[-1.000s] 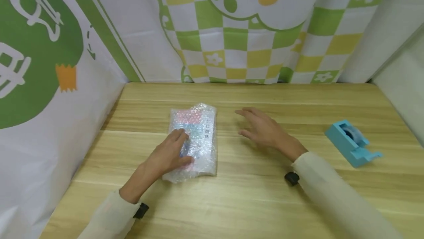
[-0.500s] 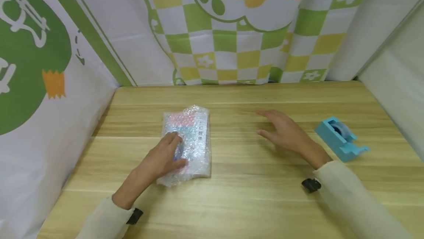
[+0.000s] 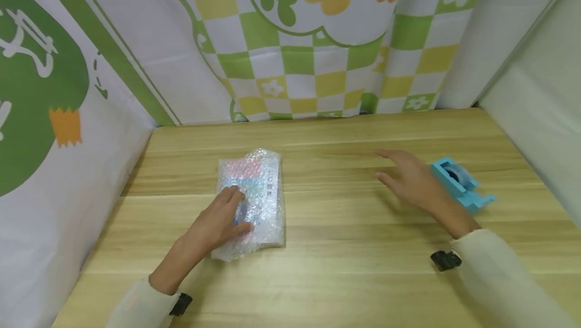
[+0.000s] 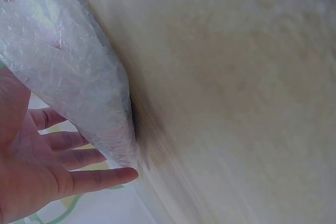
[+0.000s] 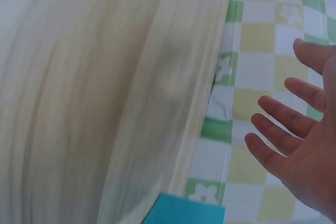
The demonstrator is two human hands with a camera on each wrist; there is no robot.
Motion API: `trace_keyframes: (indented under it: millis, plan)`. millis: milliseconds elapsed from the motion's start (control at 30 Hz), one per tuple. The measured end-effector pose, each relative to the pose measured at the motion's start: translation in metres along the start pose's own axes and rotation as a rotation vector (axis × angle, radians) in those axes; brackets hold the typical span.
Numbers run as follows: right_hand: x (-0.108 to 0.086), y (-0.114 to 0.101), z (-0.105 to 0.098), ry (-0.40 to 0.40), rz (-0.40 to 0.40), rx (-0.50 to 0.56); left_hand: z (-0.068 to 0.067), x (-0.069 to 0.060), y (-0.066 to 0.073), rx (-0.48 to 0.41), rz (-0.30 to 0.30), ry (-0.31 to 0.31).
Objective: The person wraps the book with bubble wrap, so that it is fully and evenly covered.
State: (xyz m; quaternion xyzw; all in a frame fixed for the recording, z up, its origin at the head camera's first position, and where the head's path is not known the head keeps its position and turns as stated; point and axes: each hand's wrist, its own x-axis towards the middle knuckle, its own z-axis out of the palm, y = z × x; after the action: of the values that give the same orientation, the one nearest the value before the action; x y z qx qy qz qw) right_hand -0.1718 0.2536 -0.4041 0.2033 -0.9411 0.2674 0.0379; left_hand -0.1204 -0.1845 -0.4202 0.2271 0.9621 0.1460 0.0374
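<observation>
A flat item with coloured blocks and a printed label, wrapped in bubble wrap (image 3: 268, 207), lies on the left half of the table. My left hand (image 3: 218, 222) rests on its left side. In the left wrist view the left hand's fingers (image 4: 100, 180) are straight along the wrap (image 4: 79, 77). My right hand (image 3: 415, 181) is over the table, fingers extended, holding nothing. Just right of it stands a blue tape dispenser (image 3: 454, 179) with a roll of clear tape, partly hidden by the hand and wrist. Its blue corner (image 5: 184, 211) shows in the right wrist view.
The wooden table (image 3: 327, 277) has a patterned green, white and yellow cloth (image 3: 313, 60) hanging along its back edge. A white printed sheet (image 3: 91, 176) stands on the left and a pale panel (image 3: 540, 96) on the right.
My right hand has moved rightward across the table to near the tape dispenser. The left hand stays on the bubble-wrapped item. The head view has shifted slightly to the right.
</observation>
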Motion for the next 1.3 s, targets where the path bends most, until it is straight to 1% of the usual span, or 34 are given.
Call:
trace_keyframes:
  millis: [100, 233, 367, 500, 700, 867, 1067, 1167, 1300]
  plan:
    - [-0.007, 0.004, -0.009, 0.035, 0.07, -0.003, 0.0, -0.001, 0.0, 0.0, -0.021, -0.014]
    - [-0.018, 0.012, -0.021, 0.077, 0.136, 0.066, 0.0, -0.002, 0.0, -0.004, -0.033, -0.022]
    - [-0.029, 0.023, -0.031, 0.113, 0.156, 0.129, 0.001, -0.001, 0.0, -0.011, -0.02, -0.006]
    - [-0.036, 0.033, -0.039, 0.115, 0.173, 0.154, 0.002, 0.0, 0.0, -0.008, -0.003, 0.005]
    - [-0.048, 0.041, -0.054, 0.116, 0.217, 0.105, 0.0, 0.002, 0.001, 0.004, 0.003, 0.005]
    - [-0.06, 0.05, -0.065, 0.131, 0.258, 0.08, -0.002, 0.002, 0.002, 0.001, -0.011, -0.007]
    - [-0.069, 0.065, -0.07, 0.155, 0.266, 0.079, -0.002, 0.001, 0.001, 0.006, -0.016, -0.003]
    - [-0.071, 0.072, -0.071, 0.162, 0.286, 0.032, -0.002, 0.0, 0.0, -0.003, -0.02, -0.01]
    - [-0.079, 0.08, -0.072, 0.125, 0.335, -0.027, -0.002, -0.001, 0.0, -0.009, -0.03, -0.02]
